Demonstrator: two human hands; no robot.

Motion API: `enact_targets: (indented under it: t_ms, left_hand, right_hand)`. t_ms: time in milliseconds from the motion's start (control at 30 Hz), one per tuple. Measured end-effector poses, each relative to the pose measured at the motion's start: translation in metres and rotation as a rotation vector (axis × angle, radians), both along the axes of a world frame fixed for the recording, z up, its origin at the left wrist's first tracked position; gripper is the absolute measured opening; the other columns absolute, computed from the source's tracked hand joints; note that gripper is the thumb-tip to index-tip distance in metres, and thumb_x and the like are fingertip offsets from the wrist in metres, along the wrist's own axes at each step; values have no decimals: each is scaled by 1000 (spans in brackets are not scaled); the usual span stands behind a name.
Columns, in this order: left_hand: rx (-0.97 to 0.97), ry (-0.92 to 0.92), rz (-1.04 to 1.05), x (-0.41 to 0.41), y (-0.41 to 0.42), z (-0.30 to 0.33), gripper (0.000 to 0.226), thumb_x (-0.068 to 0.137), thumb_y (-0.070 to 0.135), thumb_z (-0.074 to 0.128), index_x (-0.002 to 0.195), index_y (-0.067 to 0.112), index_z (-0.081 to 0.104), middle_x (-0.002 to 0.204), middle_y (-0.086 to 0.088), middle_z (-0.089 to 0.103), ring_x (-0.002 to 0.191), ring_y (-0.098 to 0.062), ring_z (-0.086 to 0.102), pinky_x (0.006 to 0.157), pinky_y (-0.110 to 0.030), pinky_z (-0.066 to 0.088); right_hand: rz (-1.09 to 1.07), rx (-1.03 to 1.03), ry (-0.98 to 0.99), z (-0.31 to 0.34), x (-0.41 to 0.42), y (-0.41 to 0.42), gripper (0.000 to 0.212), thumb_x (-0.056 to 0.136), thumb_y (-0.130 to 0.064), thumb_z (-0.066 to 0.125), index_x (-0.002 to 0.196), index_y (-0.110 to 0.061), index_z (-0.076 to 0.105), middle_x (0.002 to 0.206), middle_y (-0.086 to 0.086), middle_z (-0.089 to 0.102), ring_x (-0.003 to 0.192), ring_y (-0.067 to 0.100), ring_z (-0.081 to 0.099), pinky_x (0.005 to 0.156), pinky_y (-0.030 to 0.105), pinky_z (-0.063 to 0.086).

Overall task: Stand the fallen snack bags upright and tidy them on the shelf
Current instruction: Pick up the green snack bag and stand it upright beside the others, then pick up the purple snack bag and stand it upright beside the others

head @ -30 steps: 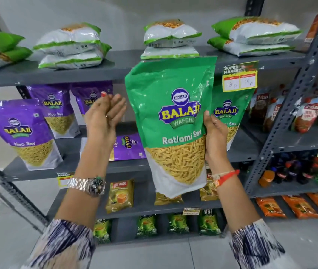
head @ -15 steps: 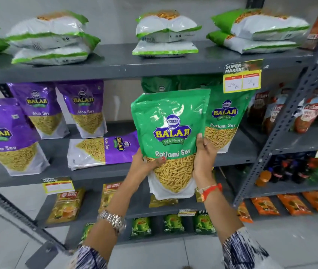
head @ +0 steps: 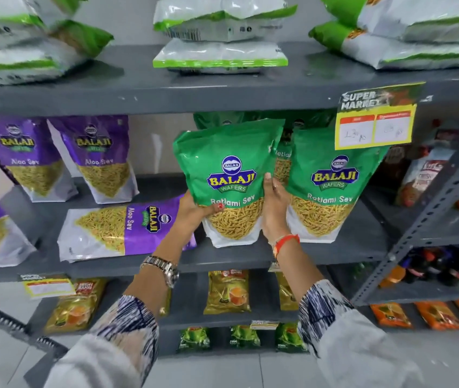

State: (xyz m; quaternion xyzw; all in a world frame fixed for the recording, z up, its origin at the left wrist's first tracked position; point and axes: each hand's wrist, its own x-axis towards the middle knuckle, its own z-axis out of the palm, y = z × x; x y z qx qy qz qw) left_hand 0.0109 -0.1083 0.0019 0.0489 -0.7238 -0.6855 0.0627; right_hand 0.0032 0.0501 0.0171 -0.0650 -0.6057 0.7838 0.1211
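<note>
A green Ratlami Sev bag (head: 229, 175) stands upright on the grey middle shelf (head: 222, 260), its base resting near the front edge. My left hand (head: 196, 210) grips its lower left side and my right hand (head: 274, 207) grips its lower right side. A second green Ratlami Sev bag (head: 332, 183) stands upright just to the right, with more green bags behind. A purple Aloo Sev bag (head: 122, 228) lies flat on the same shelf, left of my left hand. Two purple Aloo Sev bags (head: 98, 158) stand at the back left.
Green-and-white bags (head: 220, 51) lie stacked flat on the top shelf. A yellow price tag (head: 374, 121) hangs from that shelf's edge. Yellow packets (head: 227, 291) fill the lower shelf. A neighbouring rack upright (head: 430, 217) with bottles and red packets stands at the right.
The green bag went from held up in front of the shelf by my right hand alone to standing on the middle shelf, both hands on its lower sides.
</note>
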Motion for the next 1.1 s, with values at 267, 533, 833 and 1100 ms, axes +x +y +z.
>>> enact_targets:
  t_ms: [267, 533, 833, 1100]
  left_hand:
    - [26, 0, -41, -28, 10, -13, 56, 64, -9, 72, 114, 4, 51, 98, -2, 66, 79, 1, 67, 72, -16, 55]
    - [55, -39, -74, -29, 9, -17, 58, 63, -10, 72, 113, 8, 49, 103, -5, 65, 89, -7, 66, 79, -20, 56]
    - [114, 71, 125, -9, -34, -25, 52, 79, -2, 60, 126, -2, 40, 113, -15, 57, 97, -8, 59, 81, -10, 49]
    - [-540, -6, 378, -1, -163, -22, 31, 85, 7, 50, 116, 6, 59, 114, -15, 65, 103, -27, 61, 81, -22, 42]
  right_hand:
    - [23, -7, -70, -24, -29, 13, 43, 94, -37, 46, 126, -9, 54, 133, 1, 54, 123, 14, 46, 103, 28, 32]
    - [-7, 92, 85, -35, -27, 17, 23, 97, -28, 42, 87, -14, 57, 68, -2, 48, 61, 11, 45, 61, 26, 37]
    - [-259, 238, 152, -69, 36, -21, 40, 92, -25, 52, 130, -17, 43, 128, 7, 46, 121, 21, 48, 103, 32, 40]
    - [140, -294, -463, -94, 88, -157, 15, 93, -4, 50, 86, -18, 50, 70, 1, 58, 54, 7, 58, 60, 26, 50]
